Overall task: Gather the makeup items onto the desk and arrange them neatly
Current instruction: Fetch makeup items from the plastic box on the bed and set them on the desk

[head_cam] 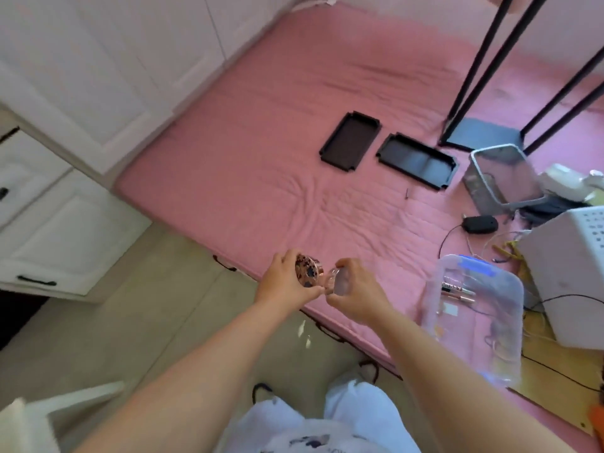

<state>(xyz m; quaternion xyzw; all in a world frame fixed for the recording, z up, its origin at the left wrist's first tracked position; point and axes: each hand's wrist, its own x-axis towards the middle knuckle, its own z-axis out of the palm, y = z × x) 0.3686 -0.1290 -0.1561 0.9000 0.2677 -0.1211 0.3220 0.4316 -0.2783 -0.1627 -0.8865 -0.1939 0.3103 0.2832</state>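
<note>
My left hand [283, 282] grips a round patterned compact [307, 269] with a rose-gold rim, held on edge over the near edge of the pink mattress [277, 165]. Close beside it, my right hand [356, 289] holds a small clear round piece [336, 282] that touches or nearly touches the compact. Two black rectangular trays lie flat on the mattress, one [350, 140] left of the other [416, 161]. A clear plastic box [480, 308] to my right holds several slim makeup pencils [457, 291].
White cabinets and drawers [58, 223] stand to the left. A black metal frame [510, 80] rests on the mattress at the back right. A wire mesh bin [500, 178], a black adapter with cables [480, 223] and a white perforated crate [572, 273] crowd the right side.
</note>
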